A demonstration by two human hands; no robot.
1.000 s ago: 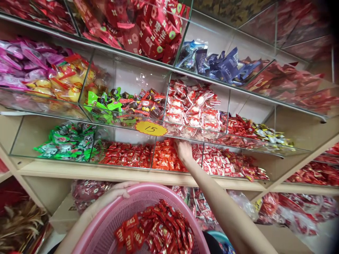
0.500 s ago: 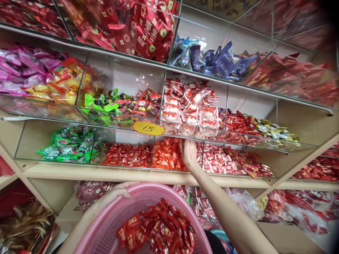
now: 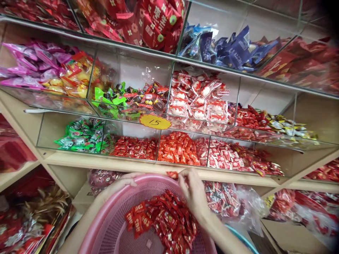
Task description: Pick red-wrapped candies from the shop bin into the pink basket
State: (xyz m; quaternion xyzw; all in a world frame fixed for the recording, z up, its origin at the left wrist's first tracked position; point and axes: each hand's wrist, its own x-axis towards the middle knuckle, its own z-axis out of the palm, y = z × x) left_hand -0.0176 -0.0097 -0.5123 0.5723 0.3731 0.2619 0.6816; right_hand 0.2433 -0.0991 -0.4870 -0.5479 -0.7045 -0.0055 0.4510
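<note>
Pink plastic basket [image 3: 106, 211], round with mesh walls, fills the bottom of my view; I have the left hand [image 3: 126, 181] hooked over its far-left rim, fingers close together on the edge, thumb hidden from me. Right hand [image 3: 192, 187] is over the right side of the rim, fingers curled and pinching small orange-red foil packets [image 3: 172, 174], mostly covered by the hand; one shows just left of the fingertips, above the far rim. Below those fingers, inside the basket, I get a heap of glossy dark-red wrapped sweets [image 3: 174, 225], lying toward the right, with a cluster of gold-lettered red packets [image 3: 137, 217] against its left edge. Beyond the rim, well apart from both hands, I see a clear-walled shelf bin holding bright orange-red wrapped candies [image 3: 178, 148]; up and left of it hangs a yellow scalloped paper tag [image 3: 155, 121] marked 15.
</note>
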